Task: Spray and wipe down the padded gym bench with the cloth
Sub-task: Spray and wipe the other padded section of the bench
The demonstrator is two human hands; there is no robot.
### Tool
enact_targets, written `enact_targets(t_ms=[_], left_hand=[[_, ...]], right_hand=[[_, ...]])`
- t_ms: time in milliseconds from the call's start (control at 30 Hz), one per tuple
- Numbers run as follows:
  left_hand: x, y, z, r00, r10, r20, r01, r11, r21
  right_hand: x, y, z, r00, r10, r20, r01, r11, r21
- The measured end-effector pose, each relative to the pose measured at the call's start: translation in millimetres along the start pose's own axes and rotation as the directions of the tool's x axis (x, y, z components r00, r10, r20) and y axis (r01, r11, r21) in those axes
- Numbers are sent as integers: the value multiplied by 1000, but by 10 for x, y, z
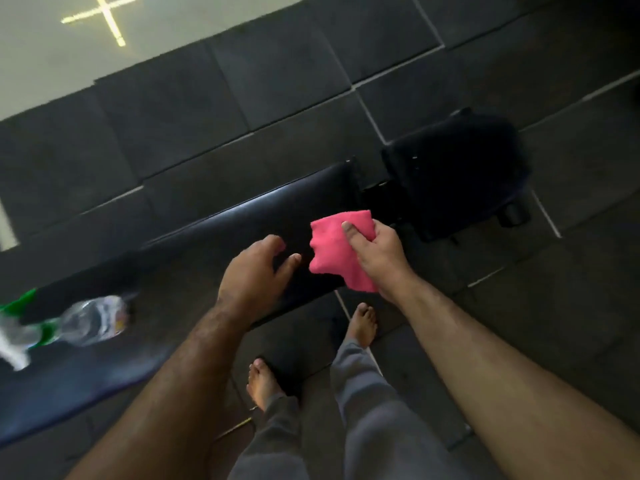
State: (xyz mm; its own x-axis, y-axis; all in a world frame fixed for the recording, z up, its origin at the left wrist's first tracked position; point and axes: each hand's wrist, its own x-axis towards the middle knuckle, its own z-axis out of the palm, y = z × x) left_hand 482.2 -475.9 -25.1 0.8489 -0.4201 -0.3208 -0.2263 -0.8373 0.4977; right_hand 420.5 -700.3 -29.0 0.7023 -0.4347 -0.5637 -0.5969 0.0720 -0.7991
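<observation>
Dark floor tiles (277, 98) are surrounding the padded bench (221, 230), above which the right hand (377, 251) is pinching a soft, light pink cloth (332, 251) that is drooping below the fingers, while the left hand (249, 275) is hovering spread and empty, seemingly just clear of the pad.

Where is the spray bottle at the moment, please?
In the head view, the spray bottle lies on its side on the bench at the far left, well left of the left hand.

I'm looking at a gym: dark square rubber floor mats (173, 109) and a long black padded bench (242, 220)
</observation>
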Motion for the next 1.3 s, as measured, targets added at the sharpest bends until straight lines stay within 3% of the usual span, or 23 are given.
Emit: enact_targets(t_ms=[300, 367, 433, 500, 533, 567, 667, 733, 1000, 1200, 1300], left_hand=[[1125, 1586, 761, 951, 262, 166, -273, 961, 50], [1267, 1778, 850, 952, 267, 153, -279, 958, 63], [1367, 1916, 926, 955, 264, 134, -275, 958, 78], [1449, 2013, 996, 954, 272, 125, -283, 955, 85], [1491, 2049, 1030, 950, 285, 126, -296, 951, 87], [1544, 2074, 1064, 944, 304, 126, -316, 944, 94], [1756, 2090, 1162, 920, 371, 124, -386, 912, 140], [1908, 2082, 1229, 909, 393, 142, -414, 893, 177], [2362, 1787, 1532, 859, 459, 225, -511, 770, 382], [2402, 1698, 1671, 831, 521, 193, -552, 732, 399], [2407, 1665, 1701, 827, 530, 188, -558, 727, 400]], right_hand=[[1141, 23, -2101, 976, 24, -216, -1, 995, 102], [1366, 83, -2398, 944, -13, -330, -23, 994, -103], [1466, 238, -2600, 841, -164, -516, -117, 875, -470], [1453, 418, -2623, 723, -342, -600, -130, 786, -604], [1426, 497, -2565, 702, -397, -591, -110, 759, -641], [1400, 569, -2471, 718, -433, -545, -89, 720, -689], [1377, 772, -2145, 855, -422, -301, -3, 577, -816], [1385, 856, -1959, 895, -372, -248, -15, 531, -848], [1392, 948, -1696, 851, -349, -394, -128, 589, -798], [2019, 702, -2621, 794, -190, -578, -285, 723, -629], [2187, 632, -2795, 794, -118, -596, -322, 750, -577]])
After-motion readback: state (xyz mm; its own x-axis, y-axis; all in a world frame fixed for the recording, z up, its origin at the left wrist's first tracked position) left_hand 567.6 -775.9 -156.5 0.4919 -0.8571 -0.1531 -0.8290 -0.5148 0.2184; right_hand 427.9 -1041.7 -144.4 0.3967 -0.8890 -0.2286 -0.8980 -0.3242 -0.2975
